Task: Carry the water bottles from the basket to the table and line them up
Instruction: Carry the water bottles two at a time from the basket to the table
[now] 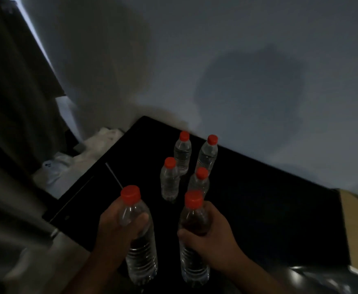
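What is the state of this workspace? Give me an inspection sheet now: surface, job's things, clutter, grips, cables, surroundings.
Surface: black flat table top, dimly lit.
Job's things: four clear plastic water bottles with red caps stand upright on it in two pairs; two more are held upright nearer the camera.
Clutter: white crumpled bags beside the table's left edge.
Grips: left hand grips the left held bottle; right hand grips the right held bottle.
Cables: nothing seen.
Surroundings: pale wall with shadows; dark curtain at left.
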A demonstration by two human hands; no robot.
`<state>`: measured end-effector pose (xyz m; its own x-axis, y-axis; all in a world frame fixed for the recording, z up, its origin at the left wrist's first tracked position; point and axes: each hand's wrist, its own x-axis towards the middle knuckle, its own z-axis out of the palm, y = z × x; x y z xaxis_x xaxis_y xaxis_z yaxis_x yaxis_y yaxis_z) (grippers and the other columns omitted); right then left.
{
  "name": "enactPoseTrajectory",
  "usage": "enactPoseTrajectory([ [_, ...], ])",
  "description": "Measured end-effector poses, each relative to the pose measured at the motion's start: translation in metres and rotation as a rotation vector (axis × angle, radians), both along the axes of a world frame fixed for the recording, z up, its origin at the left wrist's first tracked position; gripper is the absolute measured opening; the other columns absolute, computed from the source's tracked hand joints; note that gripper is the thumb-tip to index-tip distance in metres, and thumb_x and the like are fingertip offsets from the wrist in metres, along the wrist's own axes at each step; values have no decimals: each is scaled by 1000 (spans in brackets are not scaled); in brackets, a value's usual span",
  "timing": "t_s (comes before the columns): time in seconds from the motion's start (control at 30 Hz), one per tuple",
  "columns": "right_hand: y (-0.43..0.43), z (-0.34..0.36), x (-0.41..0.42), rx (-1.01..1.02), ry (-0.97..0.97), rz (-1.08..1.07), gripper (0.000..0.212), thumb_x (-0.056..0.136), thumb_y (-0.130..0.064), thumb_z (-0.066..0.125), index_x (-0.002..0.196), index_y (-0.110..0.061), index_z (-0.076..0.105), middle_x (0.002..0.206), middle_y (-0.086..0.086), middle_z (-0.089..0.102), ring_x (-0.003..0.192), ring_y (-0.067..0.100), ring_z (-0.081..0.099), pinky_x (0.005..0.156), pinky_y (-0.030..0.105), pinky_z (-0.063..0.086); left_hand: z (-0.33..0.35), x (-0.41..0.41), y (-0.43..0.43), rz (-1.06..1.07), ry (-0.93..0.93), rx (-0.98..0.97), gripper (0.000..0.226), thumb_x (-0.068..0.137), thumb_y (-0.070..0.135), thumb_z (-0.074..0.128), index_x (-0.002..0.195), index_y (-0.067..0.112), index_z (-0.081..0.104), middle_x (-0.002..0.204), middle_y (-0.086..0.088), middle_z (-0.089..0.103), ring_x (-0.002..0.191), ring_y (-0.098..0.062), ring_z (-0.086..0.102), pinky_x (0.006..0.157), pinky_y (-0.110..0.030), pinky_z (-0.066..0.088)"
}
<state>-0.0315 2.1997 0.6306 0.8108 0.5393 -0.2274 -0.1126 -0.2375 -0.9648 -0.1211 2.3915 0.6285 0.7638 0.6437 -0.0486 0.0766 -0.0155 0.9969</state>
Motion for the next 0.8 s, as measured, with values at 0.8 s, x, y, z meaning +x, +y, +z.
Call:
enactPoseTrajectory([
  [0.8, -32, -43, -1, -141, 50, -463, 43, 69, -8, 85, 100, -21, 58, 86, -11, 72, 78, 5, 70, 68, 19, 52, -49, 81, -18, -518, 39, -117, 36, 53, 40, 73, 81, 17, 66, 76, -2, 72, 67, -9, 66, 64, -22, 52],
])
